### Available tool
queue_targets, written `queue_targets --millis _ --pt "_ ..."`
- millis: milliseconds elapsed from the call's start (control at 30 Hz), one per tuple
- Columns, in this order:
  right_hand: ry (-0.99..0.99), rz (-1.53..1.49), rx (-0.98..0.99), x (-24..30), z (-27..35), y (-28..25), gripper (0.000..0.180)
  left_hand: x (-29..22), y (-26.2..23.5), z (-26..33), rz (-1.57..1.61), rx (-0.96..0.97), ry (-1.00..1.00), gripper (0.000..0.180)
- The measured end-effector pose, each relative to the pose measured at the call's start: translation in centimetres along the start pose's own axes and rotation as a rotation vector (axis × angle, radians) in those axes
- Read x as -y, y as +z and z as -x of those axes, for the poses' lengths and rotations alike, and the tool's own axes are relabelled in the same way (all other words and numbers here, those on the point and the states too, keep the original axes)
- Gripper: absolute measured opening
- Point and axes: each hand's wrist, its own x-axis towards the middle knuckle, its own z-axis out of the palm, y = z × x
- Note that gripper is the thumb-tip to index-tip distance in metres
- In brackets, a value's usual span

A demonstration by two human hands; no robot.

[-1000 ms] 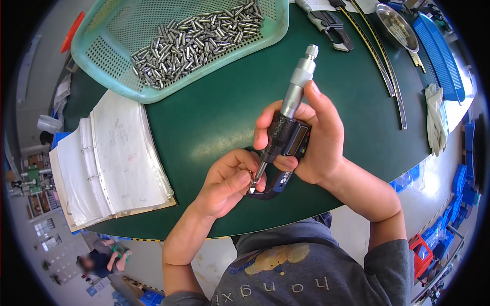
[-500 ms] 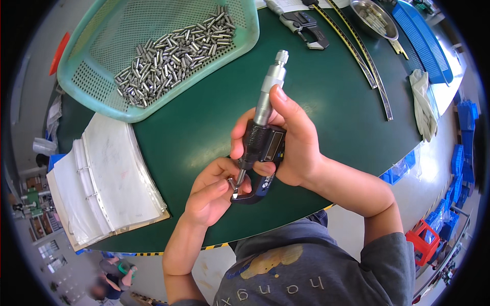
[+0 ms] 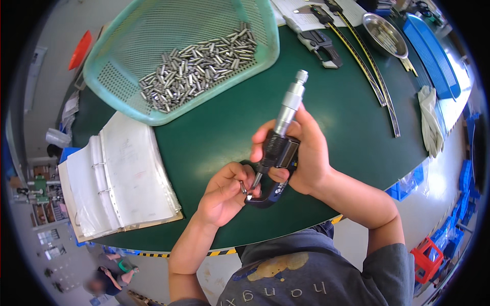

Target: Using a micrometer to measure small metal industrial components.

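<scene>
My right hand (image 3: 311,158) is wrapped round a digital micrometer (image 3: 275,149), with its silver thimble pointing up and away and its dark C-frame toward me. Between the thumb and fingertips of my left hand (image 3: 224,196) is a small metal pin (image 3: 243,187), tilted, right beside the micrometer's measuring gap. Whether the pin touches the anvil is too small to tell. Beyond both hands a pale green perforated basket (image 3: 117,108) holds a heap of similar shiny pins (image 3: 199,66).
An open ring binder (image 3: 135,173) lies at left. At the far side are a second micrometer (image 3: 319,46), two calipers (image 3: 360,53), a metal bowl (image 3: 382,33), a blue basket (image 3: 434,56) and a white glove (image 3: 430,120). Another person (image 3: 109,278) is off beyond the table at lower left.
The whole view has shifted, so the table's things sit farther right in the picture. Both hands keep their grips, and the pin stays by the micrometer's gap.
</scene>
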Motion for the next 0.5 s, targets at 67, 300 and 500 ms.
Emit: queue_targets --millis 67,300,500 --pt "-0.019 0.007 -0.001 -0.2 -0.2 -0.3 0.067 -1.7 0.2 -0.9 -0.154 -0.061 0.087 0.016" --pt "-0.037 0.045 0.003 -0.3 0.2 0.1 0.07 -9.7 0.3 -11.4 -1.676 -0.304 0.876 0.011" --pt "-0.08 0.082 0.036 -0.1 0.4 0.3 0.069 -12.3 0.2 -16.1 -2.193 -0.133 1.138 0.011"
